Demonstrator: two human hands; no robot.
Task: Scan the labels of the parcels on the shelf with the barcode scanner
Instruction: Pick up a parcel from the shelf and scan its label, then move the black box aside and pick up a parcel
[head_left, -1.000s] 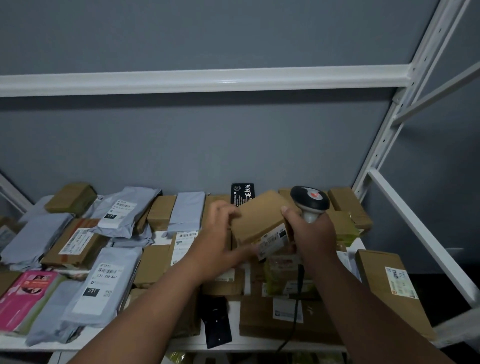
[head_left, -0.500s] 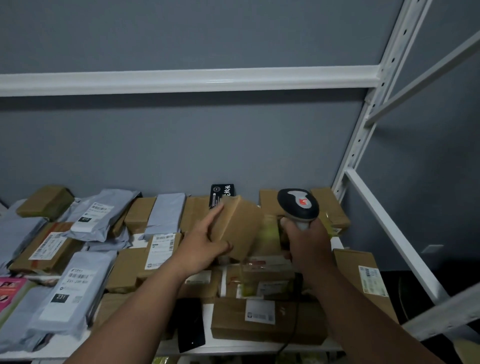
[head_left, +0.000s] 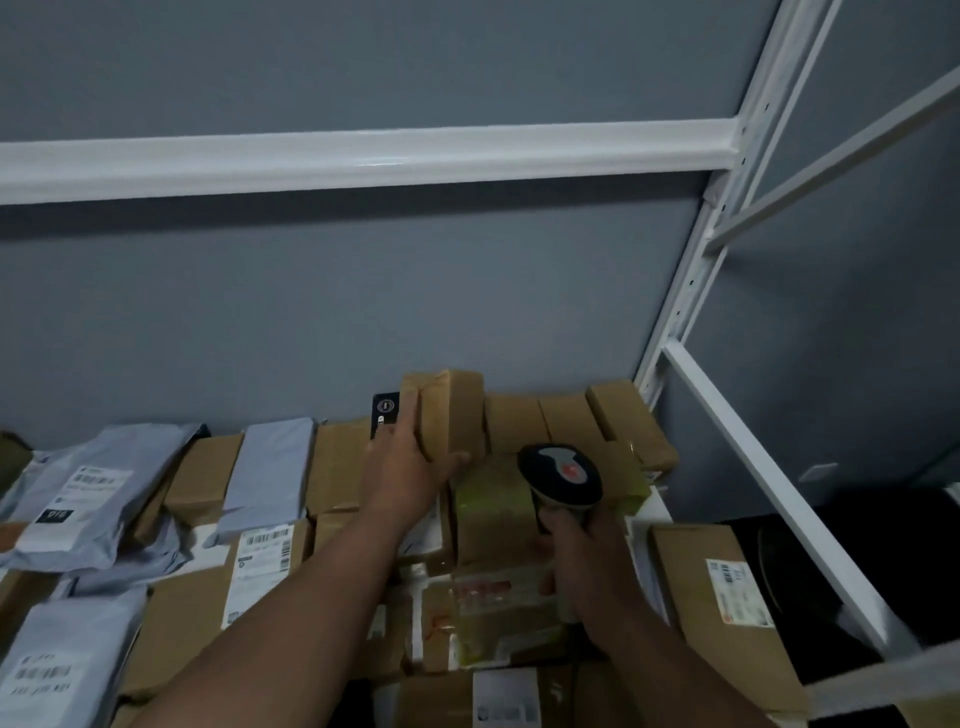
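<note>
While the left hand (head_left: 410, 478) grips a small brown box (head_left: 447, 410) upright at the far row and the right hand (head_left: 576, 540) holds the barcode scanner (head_left: 561, 475) just right, the box could topple if let go.

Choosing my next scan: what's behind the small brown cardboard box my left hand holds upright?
Behind the small brown cardboard box stands a black card, partly covered; beyond it, grey wall.

Single head-worn view, forward and down (close) over shelf (head_left: 649, 499)
</note>
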